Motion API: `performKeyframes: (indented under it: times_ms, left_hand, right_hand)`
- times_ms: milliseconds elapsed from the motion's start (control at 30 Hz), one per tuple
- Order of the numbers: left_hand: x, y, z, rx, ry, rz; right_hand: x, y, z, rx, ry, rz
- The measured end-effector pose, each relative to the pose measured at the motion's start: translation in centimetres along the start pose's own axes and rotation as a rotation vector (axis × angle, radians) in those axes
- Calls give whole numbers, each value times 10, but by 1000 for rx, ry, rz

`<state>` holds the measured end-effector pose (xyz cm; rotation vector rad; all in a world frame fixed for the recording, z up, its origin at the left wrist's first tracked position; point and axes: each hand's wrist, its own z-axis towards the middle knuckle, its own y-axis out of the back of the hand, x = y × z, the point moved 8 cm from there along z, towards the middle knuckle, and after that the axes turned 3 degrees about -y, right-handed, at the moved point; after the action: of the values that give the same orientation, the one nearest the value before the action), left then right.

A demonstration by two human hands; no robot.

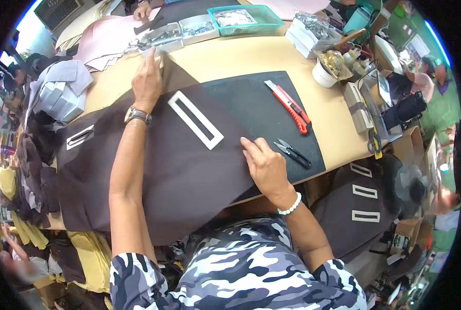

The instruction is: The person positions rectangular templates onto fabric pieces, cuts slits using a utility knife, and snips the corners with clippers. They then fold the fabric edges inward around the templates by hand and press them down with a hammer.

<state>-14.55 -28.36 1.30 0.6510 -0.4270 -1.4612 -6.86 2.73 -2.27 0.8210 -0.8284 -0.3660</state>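
A dark brown fabric piece (158, 170) covers much of the table and hangs over its near edge. My left hand (147, 80), wearing a watch, reaches to its far corner, which is gripped beside the thumb; the fabric there is blurred. At the fabric's right edge, my right hand (265, 163) has curled fingers closed on the cloth; the exact grip is partly hidden. Between the hands lies a slim white rectangular frame (176, 104) on the fabric. Right of it, on a black mat (235, 95), are a red utility knife (291, 108) and black thread snips (293, 153).
White boxes of metal parts (160, 40) and a teal basket (266, 21) line the far side. A white cup (324, 76) stands at right, near scissors (376, 142). Fabric with several white frames (365, 191) hangs lower right. A co-worker's hand (142, 11) shows beyond.
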Motion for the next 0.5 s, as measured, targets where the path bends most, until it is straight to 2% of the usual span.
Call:
performKeyframes:
  times_ms: [100,167,233,300,333,367,433,500]
  left_hand:
    - [-40,26,12,-61,-17,-68]
    - [-84,44,-7,182,-55,-228]
    - [-139,60,-56,428,-218,-325]
    - [-184,72,-116,740,-319,-409]
    - [-195,74,-140,815,-298,-431]
    - [-202,73,-161,891,-276,-453]
    - [-208,73,-179,879,-239,-408]
    - [-215,72,-183,863,-209,-386]
  right_hand:
    - [-11,1,-6,-34,-3,-30]
    - [-11,-2,-7,-49,5,-54]
    - [-13,0,-8,-40,-36,-67]
    - [-15,22,-7,-169,1,-179]
    - [-16,35,-7,-235,24,-233]
    - [-28,46,-12,-238,-83,-218]
    - [-49,63,-23,-234,-169,-341]
    - [-74,67,-39,-160,-278,-312]
